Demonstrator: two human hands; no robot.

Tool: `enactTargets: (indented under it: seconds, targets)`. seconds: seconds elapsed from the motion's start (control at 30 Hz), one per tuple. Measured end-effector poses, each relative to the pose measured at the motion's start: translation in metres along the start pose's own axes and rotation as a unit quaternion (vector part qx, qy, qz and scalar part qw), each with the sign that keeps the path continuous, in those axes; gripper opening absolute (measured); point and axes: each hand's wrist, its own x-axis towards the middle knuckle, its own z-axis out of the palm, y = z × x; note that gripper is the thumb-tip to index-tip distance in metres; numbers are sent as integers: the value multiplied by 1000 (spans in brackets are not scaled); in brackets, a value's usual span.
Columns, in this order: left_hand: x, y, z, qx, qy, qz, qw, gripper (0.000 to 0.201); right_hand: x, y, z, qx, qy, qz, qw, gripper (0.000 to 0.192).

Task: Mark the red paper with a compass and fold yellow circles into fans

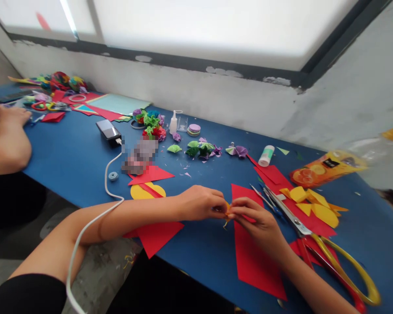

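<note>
Both hands meet over the front of the blue table. My left hand (205, 203) pinches a small yellow-orange paper piece (228, 210), mostly hidden by the fingers. On its other side my right hand (258, 220) grips the same piece with fingertips and thumb. Under my right hand lies a red paper sheet (255, 266). More red paper (159, 237) rests below my left forearm, with a yellow scalloped paper shape (144, 191) behind it. Large scissors (301, 226) with yellow and red handles lie to the right, beside yellow paper pieces (321, 209).
A white cable (108, 174) crosses my left forearm from a phone (108, 131). Folded paper flowers (153, 124), a glue bottle (173, 123), a glue stick (266, 156) and an orange drink bottle (327, 168) stand or lie behind. At the left is another person's arm (11, 135).
</note>
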Motion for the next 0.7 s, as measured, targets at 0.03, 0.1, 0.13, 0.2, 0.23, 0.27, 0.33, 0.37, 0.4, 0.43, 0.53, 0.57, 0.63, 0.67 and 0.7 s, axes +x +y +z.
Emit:
enactTargets:
  seconds: [0.03,0.1,0.13,0.2,0.23,0.27,0.33,0.37,0.4,0.43,0.53,0.57,0.63,0.67,0.7]
  targets:
    - [0,0,1,6,-1,-3,1000,16,0,0,1,4,0,5,1000,23]
    - [0,-1,3,13,-2,-6,1000,19,0,-1,2,12,1,13,1000,25]
    - [0,-1,4,16,-1,-7,1000,20,0,-1,3,17,3,18,1000,26]
    - [-1,-3,6,21,-1,-6,1000,22,0,-1,5,30,8,31,999,26]
    - [-1,-3,7,22,-1,-4,1000,23,0,-2,6,38,9,40,998,26]
    - [-1,-4,8,24,-3,-2,1000,24,0,-2,8,46,8,50,998,26]
    - [-1,-6,8,27,-6,0,1000,25,1,-3,10,60,4,73,996,28]
    - [-1,-6,8,28,-6,1,1000,24,1,-4,11,65,3,83,994,30]
    - [0,-7,7,28,-7,1,1000,24,2,-5,12,70,2,91,993,31]
    - [1,-7,6,27,-6,-1,1000,24,2,-6,12,74,4,97,992,31]
    - [3,-5,1,22,4,-10,1000,24,4,-8,10,77,15,102,992,29]
    - [4,-4,-1,18,13,-17,1000,25,4,-8,9,73,23,99,992,28]
    - [4,-2,-5,-13,51,-40,998,28,4,-6,7,64,45,92,993,27]
    - [4,-1,-6,-37,75,-53,995,29,4,-5,6,60,58,90,992,26]
    - [3,-1,-7,-61,99,-64,991,29,4,-3,5,59,70,90,992,25]
